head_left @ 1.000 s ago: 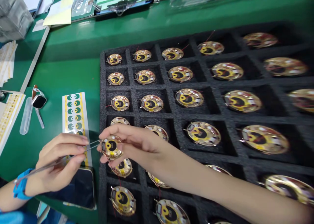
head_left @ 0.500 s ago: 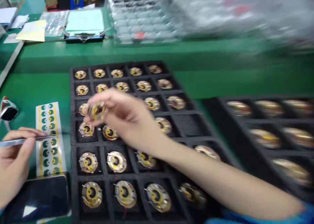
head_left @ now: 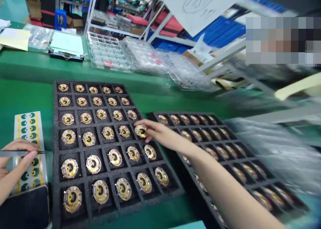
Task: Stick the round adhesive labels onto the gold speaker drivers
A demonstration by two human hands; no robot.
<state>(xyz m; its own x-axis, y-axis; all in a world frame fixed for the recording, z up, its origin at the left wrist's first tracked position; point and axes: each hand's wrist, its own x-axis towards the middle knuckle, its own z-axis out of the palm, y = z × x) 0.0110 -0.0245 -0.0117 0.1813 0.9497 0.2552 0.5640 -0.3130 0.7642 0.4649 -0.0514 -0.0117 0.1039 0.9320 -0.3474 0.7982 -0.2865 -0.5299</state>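
Observation:
My right hand (head_left: 162, 134) pinches a round gold-coloured part with a dark and yellow centre (head_left: 140, 131) by its edge. It is over the rightmost compartment of the fourth row in the black foam tray (head_left: 57, 148). Similar round parts sit in the tray's other compartments, a few with thin red wires. My left hand (head_left: 18, 163), at the left edge, is closed on a pair of metal tweezers (head_left: 17, 153). Their tips are over a sheet of green and yellow stickers (head_left: 40, 132), and I cannot tell whether they hold anything.
A second foam tray (head_left: 173, 153) of similar parts lies to the right. By my left hand is a dark phone (head_left: 27, 209). At the back are a clipboard (head_left: 66, 45) and clear plastic trays (head_left: 107, 51). A metal shelf frame stands on the right, with a blurred-out person nearby.
My right hand has carried the round part from above the tray's left side to its right-hand column. The view has swung right and up. My left hand still holds the tweezers.

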